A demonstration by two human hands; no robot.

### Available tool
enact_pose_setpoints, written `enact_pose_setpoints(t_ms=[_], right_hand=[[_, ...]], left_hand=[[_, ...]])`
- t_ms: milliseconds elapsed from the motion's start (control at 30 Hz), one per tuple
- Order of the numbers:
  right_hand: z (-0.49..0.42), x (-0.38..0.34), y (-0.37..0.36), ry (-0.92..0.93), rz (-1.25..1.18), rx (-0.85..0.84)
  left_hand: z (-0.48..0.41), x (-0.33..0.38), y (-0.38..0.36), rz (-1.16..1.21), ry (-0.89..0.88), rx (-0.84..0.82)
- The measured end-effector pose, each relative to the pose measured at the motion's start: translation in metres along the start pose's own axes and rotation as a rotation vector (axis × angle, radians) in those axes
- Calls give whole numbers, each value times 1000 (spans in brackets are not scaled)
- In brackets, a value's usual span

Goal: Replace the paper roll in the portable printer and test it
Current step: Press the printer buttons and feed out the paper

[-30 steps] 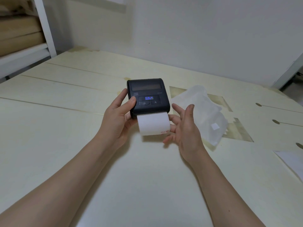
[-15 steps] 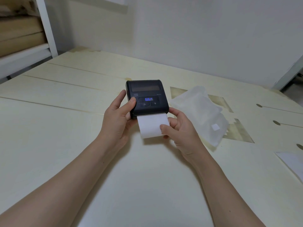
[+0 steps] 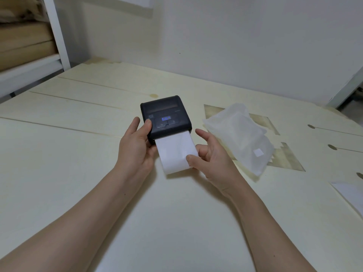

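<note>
The left hand (image 3: 135, 146) gripped the printer (image 3: 166, 116) to steady it on the desk (image 3: 59, 173); the right hand (image 3: 210, 156) pinched the fed paper strip (image 3: 174, 154) (display lit), presumably for tearing.

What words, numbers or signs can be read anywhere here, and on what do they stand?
None can be read for certain.
Printer, small white mark at its top left: too blurred to read.
Printer's blue lit screen: glowing characters, too small to read.
Two buttons under the screen: faint symbols, unclear.
Paper strip pinched by the right hand: looks blank.
White square on the plastic bag: no legible text.
</note>
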State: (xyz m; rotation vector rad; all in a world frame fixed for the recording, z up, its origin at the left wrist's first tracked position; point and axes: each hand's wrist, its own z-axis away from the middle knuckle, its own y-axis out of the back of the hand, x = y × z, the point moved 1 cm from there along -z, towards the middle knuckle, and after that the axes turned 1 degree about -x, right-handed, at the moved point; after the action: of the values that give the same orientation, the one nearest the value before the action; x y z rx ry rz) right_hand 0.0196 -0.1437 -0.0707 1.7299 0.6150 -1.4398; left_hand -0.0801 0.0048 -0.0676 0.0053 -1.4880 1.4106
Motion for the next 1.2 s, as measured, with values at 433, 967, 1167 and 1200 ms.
enact_pose_setpoints(t_ms=[433,967,1167,1200], right_hand=[[4,-2,0,6,-25,-6],[2,0,10,-21,41,446],[4,-4,4,-138,58,227],[6,-4,4,-133,120,214]], left_hand=[[-4,5,3,46,-27,43],[-5,6,4,-178,-47,-117],[-10,-1,1,-452,-124,-113],[-11,-1,3,-501,-140,-79]])
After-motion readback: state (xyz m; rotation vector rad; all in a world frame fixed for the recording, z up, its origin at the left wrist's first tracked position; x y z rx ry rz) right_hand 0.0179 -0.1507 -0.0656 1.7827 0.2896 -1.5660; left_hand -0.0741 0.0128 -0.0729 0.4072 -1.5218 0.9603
